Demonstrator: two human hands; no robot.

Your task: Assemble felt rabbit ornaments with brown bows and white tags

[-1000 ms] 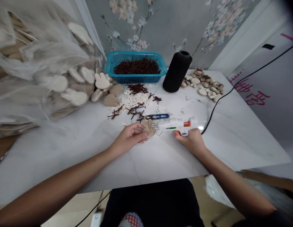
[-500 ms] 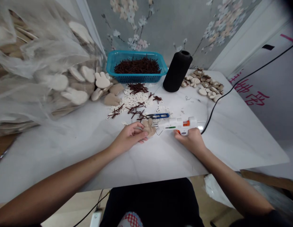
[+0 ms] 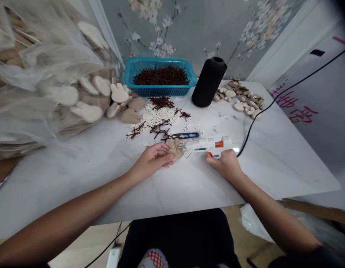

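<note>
Between the fingers and thumb of my left hand (image 3: 155,157) is a small beige bunny-shaped plush piece (image 3: 176,150), held just above the table. My right hand (image 3: 227,163) is wrapped round the handle of a white hot glue gun (image 3: 208,147) with orange parts. The gun points left, and its metal nozzle touches or nearly touches the plush piece. Blue thread snips (image 3: 189,135) lie just behind the nozzle. Several dark brown bows (image 3: 158,130) are scattered beyond my left hand, among small white paper-like bits (image 3: 154,116).
A teal basket (image 3: 160,90) full of brown bows stands by the wall, beside a black thread cone (image 3: 208,82). Clear bags of bunny pieces (image 3: 86,111) bulge at the left. More small bunnies (image 3: 242,97) are piled at the back right. A black cord (image 3: 275,102) runs down the right side.
The view has shifted very slightly. Both hands, the plush piece and the glue gun keep nearly the same places, nozzle still at the plush piece.
</note>
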